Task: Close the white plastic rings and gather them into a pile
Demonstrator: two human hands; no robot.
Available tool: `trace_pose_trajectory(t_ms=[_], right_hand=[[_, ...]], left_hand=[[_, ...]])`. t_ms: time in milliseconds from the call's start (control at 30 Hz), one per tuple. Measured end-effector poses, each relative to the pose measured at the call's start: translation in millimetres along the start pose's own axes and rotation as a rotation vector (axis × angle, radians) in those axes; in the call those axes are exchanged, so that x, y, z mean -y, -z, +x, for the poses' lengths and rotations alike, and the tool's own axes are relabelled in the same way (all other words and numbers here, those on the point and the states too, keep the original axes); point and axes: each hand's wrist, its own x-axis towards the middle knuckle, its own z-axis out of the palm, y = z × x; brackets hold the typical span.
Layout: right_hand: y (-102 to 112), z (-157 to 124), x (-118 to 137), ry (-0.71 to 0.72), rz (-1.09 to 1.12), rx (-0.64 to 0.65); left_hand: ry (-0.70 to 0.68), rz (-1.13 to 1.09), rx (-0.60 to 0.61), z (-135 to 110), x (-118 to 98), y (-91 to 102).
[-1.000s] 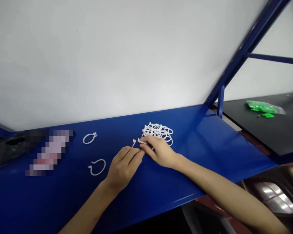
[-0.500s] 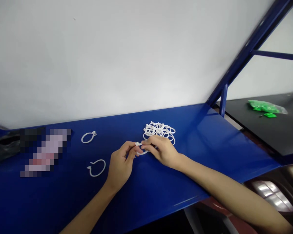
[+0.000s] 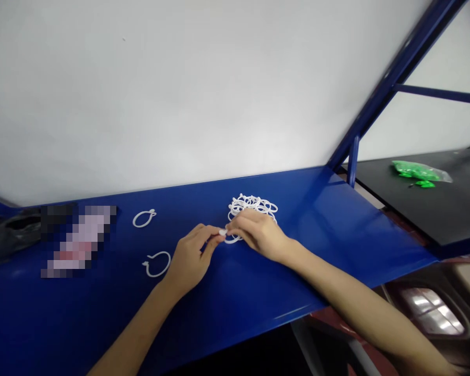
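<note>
Between my two hands is a white plastic ring [image 3: 232, 241] with a small knob at its join. My left hand [image 3: 194, 256] is closed, thumb and fingers pinching the ring's knob end. From the other side my right hand [image 3: 256, 232] grips the same ring close to the knob; its fingertips partly cover the join. Just behind the right hand lies a pile of similar white rings [image 3: 254, 202], partly hidden by it. Left of my hands, one closed white ring [image 3: 142, 219] lies on the blue table, and nearer to me is an opened white ring [image 3: 159, 265].
The blue table [image 3: 235, 318] meets a pale wall at the back. A black bag [image 3: 11, 235] and a pixelated patch are at the left. Blue metal bars rise at the right, beside a black table [image 3: 411, 209] holding a plastic bag of green pieces [image 3: 419, 171].
The view has shifted slightly. My fingertips have drawn closer together at the ring's knob, and less of the gap between them shows. Both hands keep hold of the ring.
</note>
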Motion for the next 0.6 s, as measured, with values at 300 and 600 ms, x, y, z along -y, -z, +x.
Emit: trace_pose_trajectory(t_ms=[300,600], right_hand=[[31.6,-0.9,-39.1,-0.158,-0.221,0.151],[20.0,-1.8,-37.2,-0.117,-0.262,0.2]], left_hand=[[0.216,0.499,0.199,-8.6,62.1,59.6],[0.367,0.274,0.363,-11.2,87.3,81.8]])
